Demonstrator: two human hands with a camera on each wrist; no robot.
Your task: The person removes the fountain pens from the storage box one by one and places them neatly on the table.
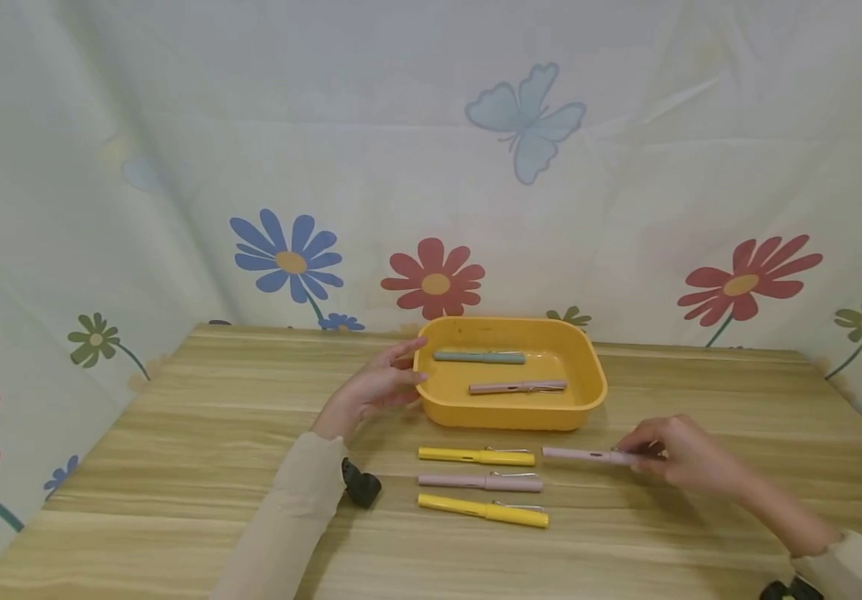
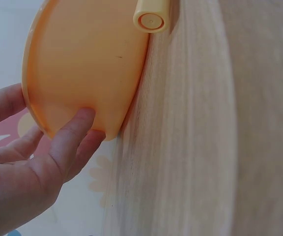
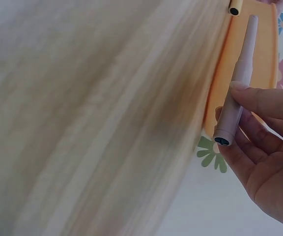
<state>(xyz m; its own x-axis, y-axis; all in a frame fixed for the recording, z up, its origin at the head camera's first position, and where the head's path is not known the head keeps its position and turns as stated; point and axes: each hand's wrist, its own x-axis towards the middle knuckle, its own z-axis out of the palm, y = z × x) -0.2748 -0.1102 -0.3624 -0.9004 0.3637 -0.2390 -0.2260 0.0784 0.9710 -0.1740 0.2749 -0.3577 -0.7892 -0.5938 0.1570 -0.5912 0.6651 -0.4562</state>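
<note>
At its left end, a yellow-orange plastic basket (image 1: 509, 417) is held by my left hand (image 1: 374, 387). The thumb reaches the rim and fingertips (image 2: 85, 115) lie against the outer wall in the left wrist view. My right hand (image 1: 682, 454) pinches a pale pink pen (image 1: 584, 455) by its thicker end, between thumb and fingers; the slimmer end points left. Inside the basket lie a grey-green pen (image 1: 479, 357) and a dusky pink pen (image 1: 513, 387).
Before the basket lie a yellow pen (image 1: 476, 456), a mauve pen (image 1: 479, 482) and a second yellow pen (image 1: 483, 510), roughly parallel. They rest on a wood-grain table (image 1: 198, 450). Behind it hangs a flower-printed cloth (image 1: 371, 167).
</note>
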